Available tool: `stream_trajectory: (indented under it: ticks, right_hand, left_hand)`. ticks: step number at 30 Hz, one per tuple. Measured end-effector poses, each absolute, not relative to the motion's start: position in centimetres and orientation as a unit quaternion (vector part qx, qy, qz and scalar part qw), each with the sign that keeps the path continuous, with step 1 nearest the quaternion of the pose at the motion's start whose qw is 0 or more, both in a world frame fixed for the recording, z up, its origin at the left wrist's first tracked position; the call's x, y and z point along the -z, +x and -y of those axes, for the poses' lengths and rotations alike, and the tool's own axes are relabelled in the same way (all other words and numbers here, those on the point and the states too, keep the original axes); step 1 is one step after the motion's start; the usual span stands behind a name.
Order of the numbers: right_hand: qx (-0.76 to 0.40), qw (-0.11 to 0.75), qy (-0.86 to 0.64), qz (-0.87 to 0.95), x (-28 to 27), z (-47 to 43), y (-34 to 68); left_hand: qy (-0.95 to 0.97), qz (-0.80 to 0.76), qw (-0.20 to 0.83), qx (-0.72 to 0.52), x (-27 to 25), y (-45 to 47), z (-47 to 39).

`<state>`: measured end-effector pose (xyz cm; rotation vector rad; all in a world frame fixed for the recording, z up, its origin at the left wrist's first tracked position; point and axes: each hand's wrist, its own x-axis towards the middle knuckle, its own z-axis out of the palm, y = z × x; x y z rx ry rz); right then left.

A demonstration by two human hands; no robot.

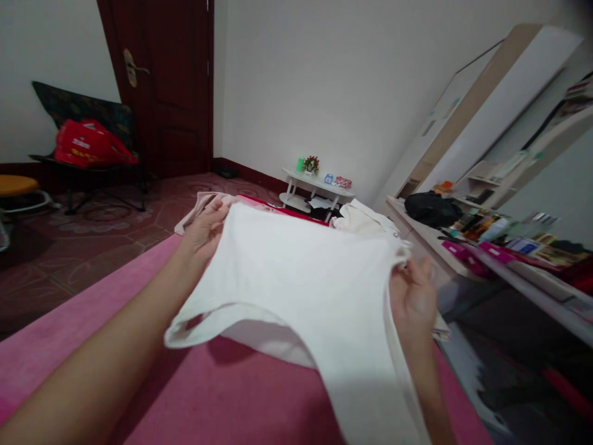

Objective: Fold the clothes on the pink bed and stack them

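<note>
A white sleeveless top (296,266) is stretched out between my two hands above a pink bedspread (222,402). My left hand (208,227) pinches its upper left side, with the fingers closed on the cloth. On the other side, my right hand (414,293) grips the fabric near an armhole and is slightly blurred. The neckline curves toward me, and one strap hangs down at the lower right. Beyond the top lie a pale pink garment (188,215) and a cream folded garment (364,219), partly hidden behind the white cloth.
A dressing table (463,269) with a black bag (433,209) and several bottles stands on the right. A small white side table (319,182) is by the far wall. At the left, a folding chair (46,99) holds a red bag (88,145) near a dark door (180,74).
</note>
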<state>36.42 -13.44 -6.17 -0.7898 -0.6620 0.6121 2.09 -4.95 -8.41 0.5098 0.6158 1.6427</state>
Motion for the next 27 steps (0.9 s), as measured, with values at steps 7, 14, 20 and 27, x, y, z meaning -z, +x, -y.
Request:
stream_trajectory:
  ticks: [7,14,20,27]
  right_hand:
    - [-0.339,0.704,-0.575,0.244,14.1,9.2,37.9]
    - [-0.329,0.617,-0.599,0.390,15.9,8.8,37.0]
    - [-0.310,0.481,-0.620,0.536,20.1,8.2,36.3]
    - [-0.059,0.280,-0.701,0.653,18.6,7.9,35.2]
  left_hand:
    - [0.322,-0.385,0.564,-0.656,16.8,1.3,1.5]
    - [0.438,-0.406,0.521,-0.610,16.0,4.2,2.3]
    - [0.766,-0.437,0.347,-0.321,17.2,9.3,6.1]
    - [0.876,-0.453,0.085,-0.142,20.6,12.6,9.0]
